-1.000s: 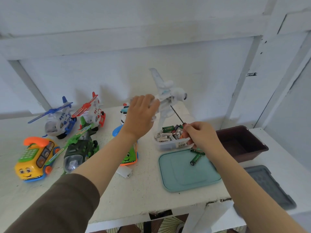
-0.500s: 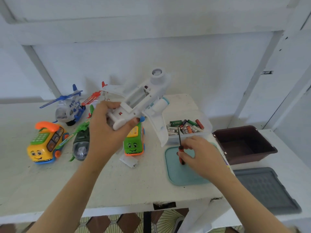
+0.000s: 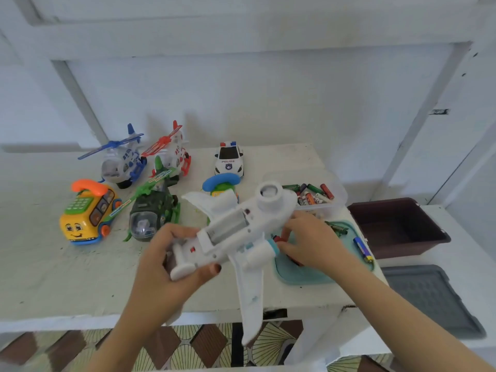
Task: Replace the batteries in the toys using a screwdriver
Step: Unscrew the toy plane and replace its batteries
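Above the table [image 3: 67,285] edge | we are gripping the upturned white toy airplane [image 3: 241,229] in our left hand [image 3: 166,264], right hand [image 3: 314,242] pinching the red-handled screwdriver [image 3: 279,239] beside it | risk: one-handed hold slipping, airplane dropping

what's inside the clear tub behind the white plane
Loose batteries, green, red, orange and white, lie piled in the clear tub. The white plane covers the tub's left part, so whatever lies there cannot be seen.
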`<state>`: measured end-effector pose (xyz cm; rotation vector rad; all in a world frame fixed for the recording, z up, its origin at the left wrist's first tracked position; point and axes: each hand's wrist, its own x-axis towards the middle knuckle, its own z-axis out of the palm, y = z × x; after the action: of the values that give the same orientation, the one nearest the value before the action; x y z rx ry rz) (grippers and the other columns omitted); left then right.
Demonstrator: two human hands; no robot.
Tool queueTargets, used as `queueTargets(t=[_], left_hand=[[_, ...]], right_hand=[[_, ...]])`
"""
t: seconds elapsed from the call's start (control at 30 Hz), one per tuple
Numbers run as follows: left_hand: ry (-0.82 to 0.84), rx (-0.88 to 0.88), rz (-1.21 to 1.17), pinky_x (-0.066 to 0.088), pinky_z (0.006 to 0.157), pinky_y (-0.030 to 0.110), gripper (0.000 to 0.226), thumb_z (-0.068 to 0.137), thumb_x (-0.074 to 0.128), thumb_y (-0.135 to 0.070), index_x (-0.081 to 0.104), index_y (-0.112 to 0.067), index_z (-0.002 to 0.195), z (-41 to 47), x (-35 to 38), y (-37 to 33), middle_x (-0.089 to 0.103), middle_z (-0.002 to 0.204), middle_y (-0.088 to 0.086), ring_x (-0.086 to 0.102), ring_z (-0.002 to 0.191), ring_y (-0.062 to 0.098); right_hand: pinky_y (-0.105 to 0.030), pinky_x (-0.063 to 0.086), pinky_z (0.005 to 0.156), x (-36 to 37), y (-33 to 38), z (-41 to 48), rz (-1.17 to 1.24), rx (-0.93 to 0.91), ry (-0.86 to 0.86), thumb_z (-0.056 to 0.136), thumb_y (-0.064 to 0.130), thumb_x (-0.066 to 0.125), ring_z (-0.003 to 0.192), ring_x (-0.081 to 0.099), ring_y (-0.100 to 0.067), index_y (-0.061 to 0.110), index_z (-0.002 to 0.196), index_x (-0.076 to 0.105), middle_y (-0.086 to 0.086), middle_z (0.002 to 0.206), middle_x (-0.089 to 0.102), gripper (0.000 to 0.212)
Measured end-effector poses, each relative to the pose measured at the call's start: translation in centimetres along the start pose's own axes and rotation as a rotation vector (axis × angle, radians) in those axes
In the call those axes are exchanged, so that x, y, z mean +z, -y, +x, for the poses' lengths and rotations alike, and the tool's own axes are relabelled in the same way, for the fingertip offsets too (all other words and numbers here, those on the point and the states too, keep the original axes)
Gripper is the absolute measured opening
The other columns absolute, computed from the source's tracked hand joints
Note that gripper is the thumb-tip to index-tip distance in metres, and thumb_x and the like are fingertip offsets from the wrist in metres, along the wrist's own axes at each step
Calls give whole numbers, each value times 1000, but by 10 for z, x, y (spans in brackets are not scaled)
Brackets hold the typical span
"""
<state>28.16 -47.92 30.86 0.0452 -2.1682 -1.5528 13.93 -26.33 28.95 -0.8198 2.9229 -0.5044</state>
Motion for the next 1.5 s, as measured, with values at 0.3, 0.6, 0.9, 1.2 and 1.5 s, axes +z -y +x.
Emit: queueTargets(t=[0.3,0.6,0.9,1.2,1.5], left_hand=[[99,-150,-96,53,68,52,62,46,91,-55,64,-29,95,-26,-7,28,62,97,-1,61,82,31],[284,52,171,56,70,40,50,54,84,-44,59,-38,97,-5,-8,25,61,100,-11,61,88,16],[350,190,372,53,73,37,50,59,78,-45,54,-43,102,2,-13,38,54,110,-21,56,100,7],[308,179,333,45,82,16,47,60,77,-44,58,-40,103,2,-11,46,49,118,-23,54,111,4],[281,171,276,48,82,20,46,60,78,-39,57,-41,101,2,-9,47,55,112,-18,56,107,9]], right_hand=[[-34,44,92,-35,-53,-5,-62,48,102,84,6,48,105,50,-15,28,107,65,4,111,51,36],[-29,41,90,-34,-67,-15,-203,41,110,87,34,65,101,47,-13,27,97,64,8,103,46,13],[-11,42,64,-52,-6,-25,511,-93,-67,93,7,55,65,53,-8,43,110,51,-1,80,64,40],[-10,46,71,-28,61,-29,596,-315,-103,86,7,67,82,61,-5,20,100,58,10,90,62,21],[-30,28,74,14,62,-33,112,-363,-428,77,39,63,66,55,-10,25,87,54,12,68,63,19]])
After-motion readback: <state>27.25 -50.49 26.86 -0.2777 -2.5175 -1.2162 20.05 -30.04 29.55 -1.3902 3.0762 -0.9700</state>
